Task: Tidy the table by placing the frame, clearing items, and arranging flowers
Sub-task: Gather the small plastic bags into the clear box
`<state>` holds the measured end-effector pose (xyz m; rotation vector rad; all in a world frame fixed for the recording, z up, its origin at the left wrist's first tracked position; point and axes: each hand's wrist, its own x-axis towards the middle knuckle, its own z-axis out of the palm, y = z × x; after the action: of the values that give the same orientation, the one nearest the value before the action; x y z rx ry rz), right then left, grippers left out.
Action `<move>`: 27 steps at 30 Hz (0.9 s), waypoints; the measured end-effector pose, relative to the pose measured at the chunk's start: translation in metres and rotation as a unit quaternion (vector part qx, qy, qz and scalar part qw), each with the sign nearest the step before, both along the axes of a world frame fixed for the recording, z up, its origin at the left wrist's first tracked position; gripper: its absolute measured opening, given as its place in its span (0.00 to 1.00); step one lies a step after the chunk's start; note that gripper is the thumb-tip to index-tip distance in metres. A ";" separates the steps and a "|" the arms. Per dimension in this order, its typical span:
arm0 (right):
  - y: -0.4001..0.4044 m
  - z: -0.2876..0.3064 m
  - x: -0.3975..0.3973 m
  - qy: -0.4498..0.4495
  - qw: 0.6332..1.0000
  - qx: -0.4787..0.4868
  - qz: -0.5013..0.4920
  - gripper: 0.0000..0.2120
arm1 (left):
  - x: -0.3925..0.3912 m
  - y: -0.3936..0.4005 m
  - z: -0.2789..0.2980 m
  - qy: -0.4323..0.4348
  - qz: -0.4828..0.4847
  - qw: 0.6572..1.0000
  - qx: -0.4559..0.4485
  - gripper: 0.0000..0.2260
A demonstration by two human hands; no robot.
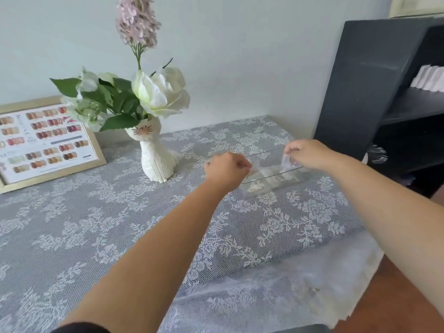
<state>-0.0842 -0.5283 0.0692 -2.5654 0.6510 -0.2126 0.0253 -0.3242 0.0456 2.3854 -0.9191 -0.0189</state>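
The clear box [269, 175] sits on the lace cloth [144, 212] near the far right corner of the table, well right of the vase [156, 159] and just short of the black shelf [384, 92]. I read it as rigid transparent plastic, light, smooth-walled and likely slippery; small pale items lie inside, too blurred for me to identify, and they will shift if the box tips. My left hand [227, 170] is curled closed at the box's left end, fingers pinching its rim or a thin edge there. My right hand [305, 153] is pressed together on the right end, pinching the upper edge along with something thin and clear, possibly a lid or film; I cannot tell which. I judge the step as clearing this box. Recommended hold: both short ends, low on the walls, box kept level, moderate pressure only, since thin plastic may flex or crack. The flowers [153, 92] stand in the vase; the frame [48, 143] leans against the wall at far left.
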 end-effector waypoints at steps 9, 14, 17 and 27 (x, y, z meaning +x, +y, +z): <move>-0.009 -0.018 -0.003 -0.029 0.998 -0.050 0.009 0.15 | 0.006 -0.011 0.001 -0.018 -0.020 0.994 0.104 0.08; -0.003 -0.018 -0.011 -0.061 0.996 -0.058 0.013 0.13 | 0.005 -0.005 0.003 -0.041 -0.009 0.997 0.072 0.11; 0.003 -0.015 -0.013 -0.082 0.994 -0.067 0.016 0.12 | 0.006 0.009 0.004 -0.046 0.005 0.999 0.000 0.10; 0.081 0.014 0.027 -0.218 0.971 -0.007 0.100 0.10 | 0.040 0.120 0.004 -0.031 0.084 0.980 -0.177 0.06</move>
<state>-0.0571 -0.4471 0.0832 -2.4545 0.2257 -0.6877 0.0653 -0.2043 0.0498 2.1290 -0.6801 0.2641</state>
